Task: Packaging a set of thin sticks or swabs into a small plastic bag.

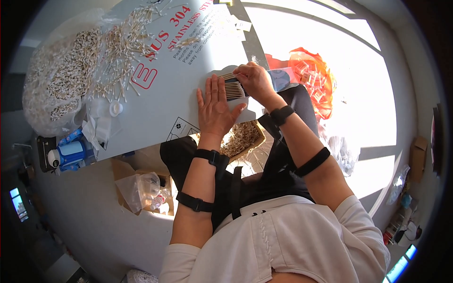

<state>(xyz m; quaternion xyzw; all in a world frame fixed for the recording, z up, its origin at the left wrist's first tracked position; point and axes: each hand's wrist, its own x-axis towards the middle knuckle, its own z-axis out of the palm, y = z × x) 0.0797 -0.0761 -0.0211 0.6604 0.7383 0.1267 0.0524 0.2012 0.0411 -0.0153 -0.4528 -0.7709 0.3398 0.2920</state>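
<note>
A row of cotton swabs (233, 90) lies side by side in a dark, shallow holder near the right edge of the table. My left hand (216, 106) rests flat with its fingers stretched out, the fingertips beside the left ends of the swabs. At the row's upper right, my right hand (255, 81) has its thumb and fingers pinched together; what sits between them is hidden. A few swabs show close to those fingertips. A blue-grey patterned box (280, 79) is just right of my right hand.
Loose swabs (123, 56) spill from a big clear bag of swabs (71, 70) on the grey table (155, 113). At the left edge stands a blue bottle (71, 153). An orange bag (314, 80) holding small clear boxes is on the right. Below, a carton (245, 141) contains more swabs.
</note>
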